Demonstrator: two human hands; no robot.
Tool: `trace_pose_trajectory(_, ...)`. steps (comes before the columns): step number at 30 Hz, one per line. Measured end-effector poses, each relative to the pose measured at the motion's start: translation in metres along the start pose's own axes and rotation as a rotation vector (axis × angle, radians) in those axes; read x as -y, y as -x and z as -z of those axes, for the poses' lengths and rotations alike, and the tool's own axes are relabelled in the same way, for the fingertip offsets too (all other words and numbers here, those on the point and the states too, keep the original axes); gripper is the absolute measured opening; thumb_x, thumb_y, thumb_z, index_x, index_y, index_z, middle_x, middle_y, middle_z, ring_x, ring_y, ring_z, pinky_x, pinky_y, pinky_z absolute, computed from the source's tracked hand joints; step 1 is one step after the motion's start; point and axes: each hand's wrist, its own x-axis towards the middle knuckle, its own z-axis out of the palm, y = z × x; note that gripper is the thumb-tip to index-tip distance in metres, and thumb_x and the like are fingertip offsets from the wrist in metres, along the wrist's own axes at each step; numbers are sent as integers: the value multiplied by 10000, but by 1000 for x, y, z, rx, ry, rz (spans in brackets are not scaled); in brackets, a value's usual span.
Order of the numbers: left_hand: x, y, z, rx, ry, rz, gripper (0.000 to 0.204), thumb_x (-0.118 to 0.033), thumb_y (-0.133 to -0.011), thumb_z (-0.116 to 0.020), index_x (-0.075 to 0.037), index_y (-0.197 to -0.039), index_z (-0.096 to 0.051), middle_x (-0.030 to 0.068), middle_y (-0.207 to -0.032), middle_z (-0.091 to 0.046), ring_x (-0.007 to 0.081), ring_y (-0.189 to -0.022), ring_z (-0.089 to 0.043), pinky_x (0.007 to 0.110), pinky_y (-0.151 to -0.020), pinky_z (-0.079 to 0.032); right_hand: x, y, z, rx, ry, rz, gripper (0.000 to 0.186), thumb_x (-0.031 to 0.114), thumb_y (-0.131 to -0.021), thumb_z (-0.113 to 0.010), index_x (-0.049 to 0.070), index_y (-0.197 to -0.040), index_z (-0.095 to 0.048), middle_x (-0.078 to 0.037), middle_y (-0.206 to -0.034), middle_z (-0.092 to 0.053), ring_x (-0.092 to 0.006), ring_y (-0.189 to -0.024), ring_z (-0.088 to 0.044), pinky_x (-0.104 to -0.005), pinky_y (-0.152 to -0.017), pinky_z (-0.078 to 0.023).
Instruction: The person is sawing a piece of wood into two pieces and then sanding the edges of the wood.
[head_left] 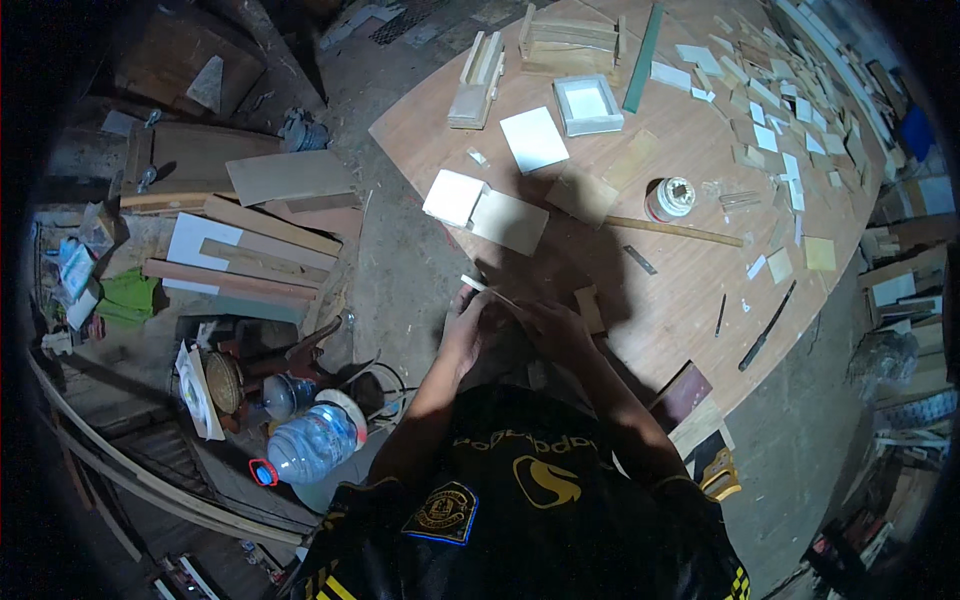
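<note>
Close to my body, at the table's near edge, both hands meet around a thin pale flat piece (474,284), seen nearly edge-on, with one bright end. My left hand (464,326) is closed on its left part, fingertips at the bright end. My right hand (552,328) lies in shadow with its fingers closed at the piece's other end. Just beyond, on the table (700,300), sit a white block-like box (456,197) and a pale flat panel (511,221) against it. A small wooden piece (590,309) rests beside my right hand.
Farther back are a white square sheet (534,139), a shallow white frame (588,104), and a green strip (643,58). A round white container (670,199) stands near a long wooden stick (680,231). A dark slim tool (768,326) lies right; a big water bottle (312,444) stands left.
</note>
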Motion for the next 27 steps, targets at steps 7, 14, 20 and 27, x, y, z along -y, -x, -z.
trace_pose_trajectory(7, 12, -66, 40, 368, -718, -614, 540, -214, -963, -609, -97, -1438, -381, 59, -1155, -564, 150, -964, -619, 318, -795, -546, -17, -20, -29, 51, 26, -70, 472, 293, -910, -623, 106, -1335, -539, -205, -1152, -654, -416, -1047, -627, -486, -879, -517)
trace_pose_trajectory(14, -30, -106, 47, 284, -438, 195, 613, -465, -980, -569, -111, -1453, -404, 81, -1259, -584, 245, -1081, -608, 408, -931, -499, -30, -56, -36, -225, -420, -483, 372, 152, -925, -659, 33, -1274, -608, -121, -1104, -706, -240, -989, -663, -349, -883, -511)
trace_pose_trajectory(20, -75, -139, 118, 463, -512, 280, 652, -525, -962, -568, -98, -1434, -425, 106, -1353, -562, 276, -1175, -581, 417, -949, -482, -6, -108, -51, -407, -856, -805, 324, 135, -942, -612, 21, -1245, -610, -100, -1127, -671, -164, -1010, -620, -298, -896, -487)
trace_pose_trajectory(27, -113, -146, 160, 373, -536, 253, 663, -531, -958, -567, -80, -1422, -427, 140, -1405, -531, 309, -1235, -558, 425, -966, -473, -4, -128, -71, -456, -996, -796, 267, 73, -934, -618, 23, -1197, -598, -69, -1028, -669, -151, -832, -617, -287, -687, -495)
